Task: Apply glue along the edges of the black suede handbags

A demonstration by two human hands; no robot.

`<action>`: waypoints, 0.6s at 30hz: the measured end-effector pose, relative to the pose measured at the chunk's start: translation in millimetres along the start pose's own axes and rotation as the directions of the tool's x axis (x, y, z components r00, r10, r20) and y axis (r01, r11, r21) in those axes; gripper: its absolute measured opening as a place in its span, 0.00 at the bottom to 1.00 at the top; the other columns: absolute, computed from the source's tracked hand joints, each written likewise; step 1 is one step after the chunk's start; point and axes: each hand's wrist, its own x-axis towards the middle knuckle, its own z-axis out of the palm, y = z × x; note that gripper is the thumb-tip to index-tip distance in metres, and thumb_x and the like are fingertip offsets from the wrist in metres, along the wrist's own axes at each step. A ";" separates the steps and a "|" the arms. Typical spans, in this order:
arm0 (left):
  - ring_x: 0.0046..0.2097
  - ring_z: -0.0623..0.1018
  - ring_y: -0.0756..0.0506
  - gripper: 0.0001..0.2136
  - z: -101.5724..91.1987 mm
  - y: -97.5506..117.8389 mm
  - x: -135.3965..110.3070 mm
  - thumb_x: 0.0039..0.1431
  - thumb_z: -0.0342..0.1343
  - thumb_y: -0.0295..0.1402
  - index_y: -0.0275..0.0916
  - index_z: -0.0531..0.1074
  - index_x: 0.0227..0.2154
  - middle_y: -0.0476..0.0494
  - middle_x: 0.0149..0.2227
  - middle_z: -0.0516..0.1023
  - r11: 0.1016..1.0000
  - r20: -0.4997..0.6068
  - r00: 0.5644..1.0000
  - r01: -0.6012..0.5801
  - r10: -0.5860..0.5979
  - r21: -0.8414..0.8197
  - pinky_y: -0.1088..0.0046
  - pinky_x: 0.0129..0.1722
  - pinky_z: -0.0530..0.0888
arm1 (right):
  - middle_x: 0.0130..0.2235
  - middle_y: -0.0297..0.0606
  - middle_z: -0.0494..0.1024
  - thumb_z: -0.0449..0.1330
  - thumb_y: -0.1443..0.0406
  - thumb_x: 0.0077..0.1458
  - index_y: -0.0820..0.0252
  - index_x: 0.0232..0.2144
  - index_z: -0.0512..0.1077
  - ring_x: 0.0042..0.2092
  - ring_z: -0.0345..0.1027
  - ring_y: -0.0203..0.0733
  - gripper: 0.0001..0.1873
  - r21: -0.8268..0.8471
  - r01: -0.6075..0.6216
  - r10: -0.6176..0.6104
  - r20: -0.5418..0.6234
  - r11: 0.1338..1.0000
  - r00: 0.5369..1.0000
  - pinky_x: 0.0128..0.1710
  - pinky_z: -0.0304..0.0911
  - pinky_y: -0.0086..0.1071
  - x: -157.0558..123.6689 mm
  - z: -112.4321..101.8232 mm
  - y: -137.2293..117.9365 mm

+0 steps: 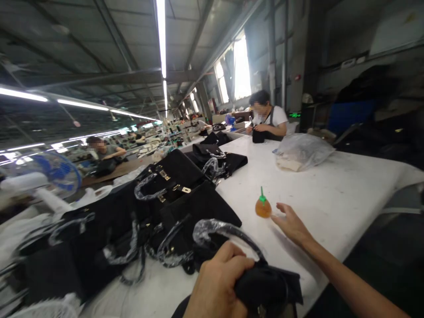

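Observation:
My left hand (pixel 220 282) is closed around a black handbag (pixel 265 287) at the bottom of the view. The bag's handle (pixel 228 229) is wrapped in clear plastic and arches up behind my fingers. To the right, my right hand (pixel 291 223) reaches over the white table with its fingers apart and nothing in them. Just beyond its fingertips stands a small round squeeze bottle (pixel 263 208) with amber liquid and a green nozzle. Whether the fingertips touch the bottle I cannot tell.
Several black handbags (pixel 179 172) with plastic-wrapped handles are heaped at left on the white table (pixel 351 190). A clear plastic bag (pixel 303 150) lies farther back. Across the table a person (pixel 274 117) handles a black piece. A blue fan (pixel 56 172) stands at far left.

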 end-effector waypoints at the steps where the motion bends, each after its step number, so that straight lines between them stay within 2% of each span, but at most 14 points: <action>1: 0.41 0.81 0.48 0.19 1.1 -1.4 4.4 0.50 0.57 0.22 0.46 0.81 0.43 0.48 0.43 0.79 1.000 0.008 1.000 0.011 -0.011 -0.019 0.74 0.41 0.77 | 0.62 0.59 0.69 0.65 0.56 0.52 0.66 0.53 0.69 0.65 0.61 0.60 0.29 -0.001 -0.001 0.001 0.012 1.000 1.000 0.67 0.53 0.52 -13.1 -7.7 -6.4; 5: 0.43 0.80 0.46 0.21 1.7 2.3 20.4 0.50 0.56 0.20 0.47 0.81 0.44 0.49 0.43 0.78 0.997 0.039 0.997 0.061 -0.059 -0.045 0.71 0.43 0.77 | 0.57 0.43 0.76 0.61 0.44 0.57 0.52 0.52 0.73 0.57 0.71 0.55 0.27 0.030 0.033 -0.034 0.055 0.999 0.998 0.58 0.67 0.46 -79.5 -38.3 -42.3; 9: 0.43 0.78 0.45 0.20 -1.6 7.5 31.7 0.49 0.55 0.20 0.46 0.81 0.42 0.48 0.43 0.77 0.997 0.056 0.996 0.066 -0.064 -0.038 0.69 0.44 0.76 | 0.53 0.37 0.77 0.61 0.46 0.61 0.45 0.50 0.77 0.50 0.75 0.48 0.20 0.051 0.239 -0.238 -0.014 0.970 0.971 0.51 0.73 0.34 -128.7 -54.2 -67.1; 12: 0.44 0.78 0.45 0.18 -3.6 5.2 39.7 0.49 0.57 0.22 0.44 0.81 0.41 0.48 0.43 0.77 0.996 0.051 0.997 0.068 -0.065 -0.054 0.67 0.46 0.76 | 0.51 0.36 0.78 0.60 0.48 0.63 0.43 0.49 0.78 0.49 0.76 0.46 0.16 0.063 0.289 -0.288 -0.029 0.955 0.957 0.49 0.74 0.29 -137.8 -58.8 -73.8; 18: 0.44 0.78 0.45 0.19 0.6 -3.8 54.0 0.48 0.57 0.22 0.43 0.82 0.43 0.47 0.43 0.77 0.997 0.038 0.998 0.057 -0.055 -0.047 0.67 0.46 0.76 | 0.50 0.36 0.79 0.60 0.51 0.64 0.43 0.48 0.78 0.46 0.77 0.44 0.14 0.024 0.382 -0.382 -0.009 0.924 0.924 0.46 0.76 0.27 -133.1 -59.1 -98.0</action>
